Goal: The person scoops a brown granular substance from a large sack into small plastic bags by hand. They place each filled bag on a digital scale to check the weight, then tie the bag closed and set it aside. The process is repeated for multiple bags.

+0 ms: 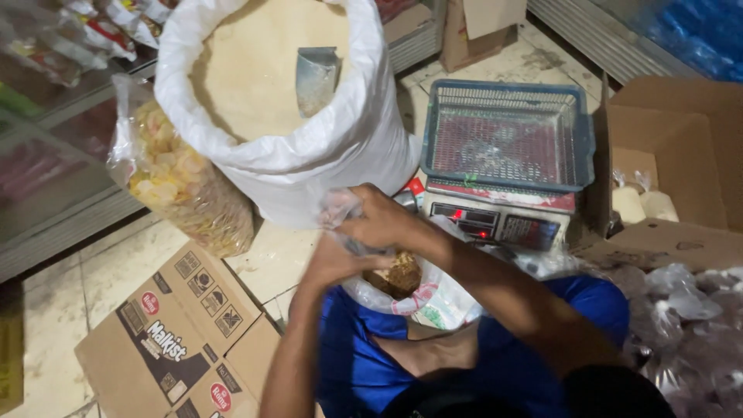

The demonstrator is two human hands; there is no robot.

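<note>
My right hand (381, 220) and my left hand (334, 265) meet over my lap, both closed on the neck of a small clear plastic bag (341, 207). The bag's thin top sticks up between the fingers. Just below the hands lies an open plastic bag with brown lumps (399, 275) resting on my blue shorts (352, 356). Whether the held bag is the same as the one with brown lumps I cannot tell, since the hands cover the join.
A big white sack of pale grains (255, 70) with a metal scoop (317, 77) stands ahead. A digital scale (503, 220) carries a blue basket (507, 93). A bag of crackers (182, 190) is at left, a flattened carton (174, 333), a box with filled bags (673, 139), and loose clear bags (681, 310).
</note>
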